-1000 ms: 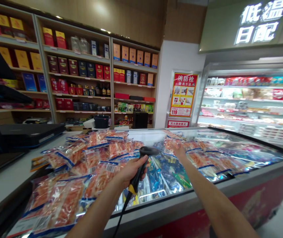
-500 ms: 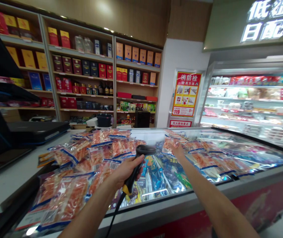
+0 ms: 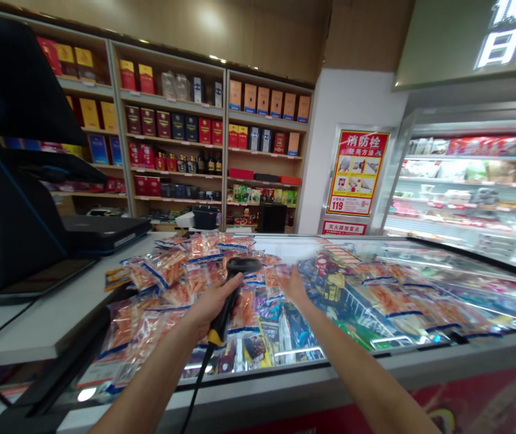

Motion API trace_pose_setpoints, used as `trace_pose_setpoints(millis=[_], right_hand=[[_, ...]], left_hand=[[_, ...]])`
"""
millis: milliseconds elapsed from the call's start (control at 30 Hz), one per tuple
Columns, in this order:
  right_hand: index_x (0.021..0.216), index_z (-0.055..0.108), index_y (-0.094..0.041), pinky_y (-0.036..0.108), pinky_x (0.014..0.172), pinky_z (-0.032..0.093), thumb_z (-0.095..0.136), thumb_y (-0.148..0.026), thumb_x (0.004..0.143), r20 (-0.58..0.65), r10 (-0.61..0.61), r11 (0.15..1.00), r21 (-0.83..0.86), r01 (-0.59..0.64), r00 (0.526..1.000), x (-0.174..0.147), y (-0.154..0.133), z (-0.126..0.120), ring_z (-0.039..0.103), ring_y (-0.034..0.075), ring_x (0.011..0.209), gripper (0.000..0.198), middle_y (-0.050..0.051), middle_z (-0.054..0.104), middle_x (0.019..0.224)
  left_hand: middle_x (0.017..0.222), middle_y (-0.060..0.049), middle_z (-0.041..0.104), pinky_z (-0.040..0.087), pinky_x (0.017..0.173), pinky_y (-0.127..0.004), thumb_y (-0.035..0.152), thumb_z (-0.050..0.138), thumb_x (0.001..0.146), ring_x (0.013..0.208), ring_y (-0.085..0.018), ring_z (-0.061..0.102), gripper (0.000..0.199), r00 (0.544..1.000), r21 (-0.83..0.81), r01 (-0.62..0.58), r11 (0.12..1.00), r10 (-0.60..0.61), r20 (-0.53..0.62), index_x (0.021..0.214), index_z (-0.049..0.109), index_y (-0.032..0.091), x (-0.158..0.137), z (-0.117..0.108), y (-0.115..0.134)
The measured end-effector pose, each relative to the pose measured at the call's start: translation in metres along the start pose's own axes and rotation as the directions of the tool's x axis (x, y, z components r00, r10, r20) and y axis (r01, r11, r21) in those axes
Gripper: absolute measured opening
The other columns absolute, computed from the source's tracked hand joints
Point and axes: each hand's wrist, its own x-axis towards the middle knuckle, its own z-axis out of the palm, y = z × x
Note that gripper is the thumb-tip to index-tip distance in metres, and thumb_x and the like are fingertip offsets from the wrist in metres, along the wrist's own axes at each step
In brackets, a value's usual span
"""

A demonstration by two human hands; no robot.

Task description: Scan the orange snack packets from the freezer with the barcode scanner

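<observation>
My left hand (image 3: 215, 301) is wrapped round the handle of a black and yellow barcode scanner (image 3: 224, 313), whose head points forward over the packets. My right hand (image 3: 293, 286), slightly blurred, reaches to the right edge of the pile. Its fingers are at a clear packet of orange-pink food sticks (image 3: 272, 279) and seem to grip its edge. Similar blue-edged packets (image 3: 167, 268) lie heaped to the left on the glass top of a chest freezer (image 3: 294, 355). More of them (image 3: 396, 299) lie in a row on the right.
A black checkout terminal (image 3: 14, 181) stands on a white counter (image 3: 36, 325) at the left. The scanner's cable (image 3: 197, 386) hangs down towards me. Behind the freezer are shelves (image 3: 172, 108) of boxed bottles, a red fire-hydrant sign (image 3: 356, 172) and a lit refrigerated display (image 3: 470, 187).
My right hand has moved left with the packet, from the middle of the glass to the heap's edge. The scanner has shifted slightly left, and the view has turned left.
</observation>
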Motion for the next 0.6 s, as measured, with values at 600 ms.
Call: trace_pose_setpoints(millis=[600], right_hand=[[0.131,0.020,-0.027,0.054,0.091,0.020,0.018,-0.056,0.079,0.057,-0.021,0.972,-0.232,0.033,0.998,-0.003,0.030,-0.024,0.016,0.028,0.124,0.059,0.009,0.014,0.139]], left_hand=[[0.049,0.003,0.051,0.034,0.036,-0.017,0.050,0.053,0.066,0.037,-0.006,0.044,0.035,0.981,0.024,-0.010,1.000,0.005,0.191,0.066,0.046,0.016,0.013,0.034,-0.008]])
